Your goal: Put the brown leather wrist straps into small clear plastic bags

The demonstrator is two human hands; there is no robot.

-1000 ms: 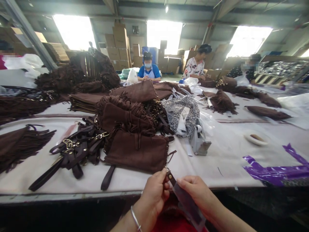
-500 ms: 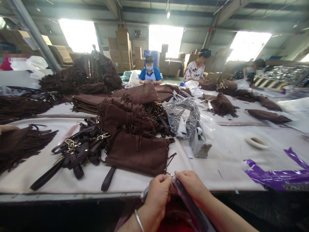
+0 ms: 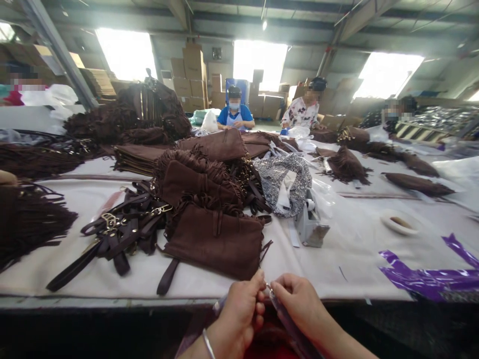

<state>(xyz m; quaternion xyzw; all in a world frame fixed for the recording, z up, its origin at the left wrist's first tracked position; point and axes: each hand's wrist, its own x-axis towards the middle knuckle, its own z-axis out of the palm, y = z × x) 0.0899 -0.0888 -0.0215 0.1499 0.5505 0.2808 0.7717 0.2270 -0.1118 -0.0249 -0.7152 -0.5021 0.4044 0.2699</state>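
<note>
A brown fringed bag [image 3: 217, 239] lies flat near the table's front edge, its right corner just beyond my hands. My left hand [image 3: 245, 301] is pinched at that corner, with a silver bracelet on the wrist; what its fingertips grip is too small to name. My right hand [image 3: 297, 296] pinches the metal clasp end of a dark strap [image 3: 288, 319], which hangs down below the table edge. A small metal piece shows between both hands. Left of the bag lies a heap of dark straps [image 3: 119, 234] with gold-coloured clasps.
More brown bags [image 3: 209, 144] are piled behind. A speckled cloth [image 3: 286, 182] lies beside a grey tape dispenser [image 3: 313, 227]. To the right are a tape roll [image 3: 400, 222] and purple plastic [image 3: 419, 276]. Several people sit around; a person's hand [image 3: 7, 178] is at the left edge.
My hands have moved slightly down and a little apart, baring the small metal piece between them. At the far left, the other person's fringed bag has shifted left.
</note>
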